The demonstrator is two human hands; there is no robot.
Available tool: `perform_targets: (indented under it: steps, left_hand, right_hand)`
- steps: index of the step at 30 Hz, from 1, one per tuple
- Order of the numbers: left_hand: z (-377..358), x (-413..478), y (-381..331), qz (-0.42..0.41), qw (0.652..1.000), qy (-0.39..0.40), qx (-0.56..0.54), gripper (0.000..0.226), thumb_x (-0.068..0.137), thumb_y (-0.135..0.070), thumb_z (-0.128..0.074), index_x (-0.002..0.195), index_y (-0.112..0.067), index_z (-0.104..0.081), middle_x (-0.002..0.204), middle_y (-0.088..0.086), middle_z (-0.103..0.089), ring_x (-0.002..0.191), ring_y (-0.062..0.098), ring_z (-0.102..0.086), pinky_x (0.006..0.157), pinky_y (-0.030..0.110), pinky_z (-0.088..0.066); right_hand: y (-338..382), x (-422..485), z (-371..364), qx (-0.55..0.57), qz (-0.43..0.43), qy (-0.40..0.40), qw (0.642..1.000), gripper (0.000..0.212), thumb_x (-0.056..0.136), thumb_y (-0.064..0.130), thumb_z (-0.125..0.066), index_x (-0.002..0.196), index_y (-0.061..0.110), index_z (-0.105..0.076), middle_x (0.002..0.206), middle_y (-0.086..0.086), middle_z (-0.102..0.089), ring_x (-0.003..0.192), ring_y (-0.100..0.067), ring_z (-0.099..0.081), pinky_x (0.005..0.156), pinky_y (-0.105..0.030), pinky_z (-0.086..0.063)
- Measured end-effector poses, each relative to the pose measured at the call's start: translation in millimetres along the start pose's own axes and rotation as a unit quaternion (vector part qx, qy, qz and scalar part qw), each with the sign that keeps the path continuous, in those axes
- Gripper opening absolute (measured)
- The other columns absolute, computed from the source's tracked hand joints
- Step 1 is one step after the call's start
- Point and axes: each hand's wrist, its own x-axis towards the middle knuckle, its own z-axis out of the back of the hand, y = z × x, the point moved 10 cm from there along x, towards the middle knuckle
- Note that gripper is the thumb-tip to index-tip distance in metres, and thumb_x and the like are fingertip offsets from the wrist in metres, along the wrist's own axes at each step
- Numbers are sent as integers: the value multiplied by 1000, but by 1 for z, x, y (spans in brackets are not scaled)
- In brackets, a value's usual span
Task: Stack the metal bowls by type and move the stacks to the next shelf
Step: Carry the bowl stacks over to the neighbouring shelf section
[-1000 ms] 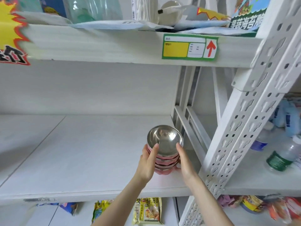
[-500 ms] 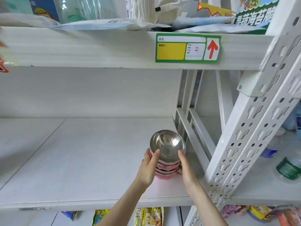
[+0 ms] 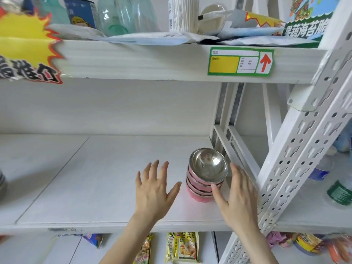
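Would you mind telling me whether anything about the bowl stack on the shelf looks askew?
Yes: the stack of pink bowls on the shelf leans, with the top bowl tilted. Both hands, left hand and right hand, are open beside it.

A green-bordered price label (image 3: pixel 240 61) on the upper shelf edge (image 3: pixel 133 61) carries a red up-arrow; its small print is unreadable. A green snack pack (image 3: pixel 306 21) top right reads "果蔬海苔". A soup packet (image 3: pixel 182 246) below reads "好汤".
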Motion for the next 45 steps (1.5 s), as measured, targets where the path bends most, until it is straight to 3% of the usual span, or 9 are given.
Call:
perform_targets:
  steps: [5, 12, 21, 34, 40, 45]
  left_hand:
    - [41, -32, 36, -37, 995, -30, 84, 67, 89, -59, -39, 135, -14, -58, 136, 19, -58, 127, 41, -53, 101, 64, -41]
    - [98, -74, 123, -38, 990, -54, 125, 65, 89, -57, -40, 135, -14, -56, 137, 19, -57, 128, 41, -54, 101, 64, -41]
    - [147, -108, 246, -50, 983, -96, 151, 63, 89, -55, -47, 133, -13, -60, 137, 19, -58, 127, 41, -54, 102, 64, -39]
    - [187, -116, 473, 14, 986, -87, 140, 62, 88, -52, -45, 134, -12, -59, 137, 20, -57, 127, 42, -53, 101, 63, -40]
    - [202, -112, 567, -3, 989, -62, 130, 66, 89, -55, -44, 138, -13, -56, 139, 22, -55, 126, 43, -53, 102, 64, -40]
    - [211, -96, 621, 3, 992, -49, 114, 70, 93, -63, -32, 140, -15, -53, 139, 20, -56, 127, 41, -53, 102, 61, -41]
  right_hand:
    - [64, -20, 7, -86, 76, -15, 993, 80, 87, 62, -39, 145, 9, -36, 147, -14, -45, 138, -31, -38, 109, -54, -32]
    - [165, -58, -26, -96, 113, 19, 989, 76, 86, 60, -39, 144, 9, -40, 150, -12, -43, 142, -27, -34, 114, -50, -23]
    - [286, -96, -97, -84, 116, 63, 988, 78, 86, 63, -37, 145, 13, -36, 150, -10, -43, 141, -27, -36, 112, -50, -22]
    - [463, -108, -231, -47, 113, 122, 985, 82, 83, 68, -33, 146, 16, -34, 147, -9, -48, 138, -24, -42, 110, -51, -30]
    - [545, -112, -268, -23, 76, 104, 991, 89, 81, 72, -30, 147, 12, -35, 149, -11, -45, 139, -24, -39, 110, -51, -30]
    - [589, -108, -299, 49, 33, 115, 992, 94, 79, 74, -28, 149, 11, -29, 153, -8, -39, 140, -23, -36, 111, -45, -32]
